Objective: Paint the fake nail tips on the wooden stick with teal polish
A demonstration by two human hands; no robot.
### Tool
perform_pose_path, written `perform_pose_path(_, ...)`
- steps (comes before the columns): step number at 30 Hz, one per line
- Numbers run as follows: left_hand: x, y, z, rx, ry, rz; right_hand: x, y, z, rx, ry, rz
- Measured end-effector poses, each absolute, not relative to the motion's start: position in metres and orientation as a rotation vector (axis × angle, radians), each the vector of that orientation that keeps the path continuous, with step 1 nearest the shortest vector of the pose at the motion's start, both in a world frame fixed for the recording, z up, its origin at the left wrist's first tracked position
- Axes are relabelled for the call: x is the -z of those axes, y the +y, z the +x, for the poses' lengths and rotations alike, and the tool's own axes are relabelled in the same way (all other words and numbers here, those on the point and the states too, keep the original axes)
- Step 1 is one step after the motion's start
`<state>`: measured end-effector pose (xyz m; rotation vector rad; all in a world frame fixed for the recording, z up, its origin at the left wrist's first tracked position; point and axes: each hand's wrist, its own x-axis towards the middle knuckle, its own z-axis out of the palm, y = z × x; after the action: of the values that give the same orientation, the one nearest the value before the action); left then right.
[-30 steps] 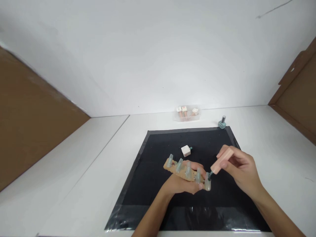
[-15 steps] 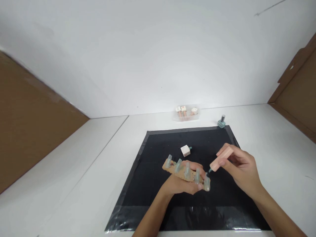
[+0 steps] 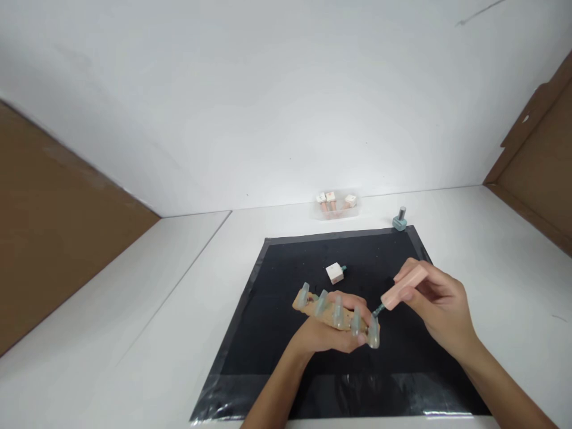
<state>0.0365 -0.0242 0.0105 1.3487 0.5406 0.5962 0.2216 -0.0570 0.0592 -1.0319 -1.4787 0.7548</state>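
Note:
My left hand [image 3: 328,335] grips a tan wooden strip [image 3: 330,314] from below, holding it above the black mat [image 3: 277,333]. Several pale teal fake nails [image 3: 338,310] stand in a row along the strip. My right hand [image 3: 440,310] pinches a pink nail polish cap with its brush [image 3: 402,289]. The brush tip touches the rightmost nail [image 3: 374,332]. An open white square polish bottle [image 3: 335,273] lies on the mat behind the strip.
A teal polish bottle with a grey cap [image 3: 400,220] stands at the mat's far right corner. A clear tray with several polish bottles [image 3: 337,204] sits by the white back wall. Brown cardboard panels [image 3: 53,220] close in both sides.
The brush has drawn back slightly up the rightmost nail. The strip and both hands have barely shifted; the view tilted a little.

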Motion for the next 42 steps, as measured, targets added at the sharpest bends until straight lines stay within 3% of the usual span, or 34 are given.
perform_pose_path(14, -0.0104, -0.0252, 0.037, -0.755, 0.594, 1.218, -0.0611, -0.0589, 0.2216, -0.928, -1.569, -0.798)
perform_pose_path(42, -0.0101, -0.027, 0.0319, -0.75, 0.477, 1.195, -0.0587, -0.0597, 0.2232, -0.951, -1.613, -0.873)
